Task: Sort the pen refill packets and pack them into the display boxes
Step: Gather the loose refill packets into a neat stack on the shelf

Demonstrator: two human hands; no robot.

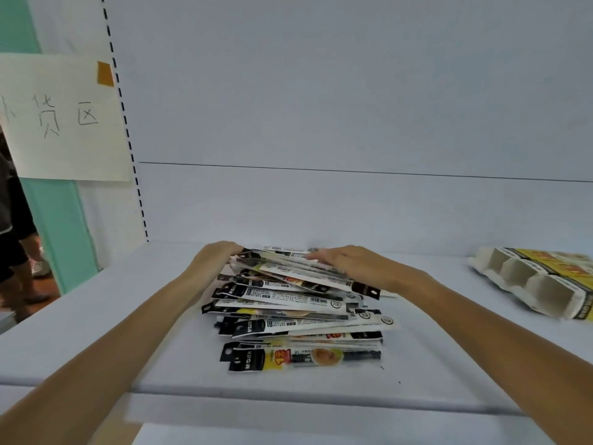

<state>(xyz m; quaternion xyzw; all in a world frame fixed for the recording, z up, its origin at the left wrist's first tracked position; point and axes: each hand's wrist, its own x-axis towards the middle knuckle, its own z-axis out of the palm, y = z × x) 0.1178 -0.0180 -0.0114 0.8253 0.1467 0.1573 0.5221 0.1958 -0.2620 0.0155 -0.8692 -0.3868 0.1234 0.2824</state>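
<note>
Clearly the task is only at its beginning. The pile of pen refill packets (288, 297) lies in the middle of the white shelf (128, 316), loose and untidy. The packets point in slightly different directions and overlap each other. Two kinds seem to be mixed: some show a white printed label, others a yellow price mark, like the front packet (305, 356) at the near edge of the pile. We see no separate groups yet, so we judge that the sorting is not done.

Our left hand (213, 261) is at the far left end of the pile, and its fingers (236, 250) bend around the ends of the upper packets and grip them. Our right hand (346, 264) lies flat on top of the pile. Its fingers are stretched out and press on the upper packets without closing around anything. Together the two hands seem to gather or to square the upper layer.

One display box (539, 284) rests at the right side of the shelf, well apart from the pile and partly cut off by the frame. Its grey cardboard compartments look empty as far as we can see. So nearly all remains: to separate the kinds, to align them, and to fill the compartments.
</note>
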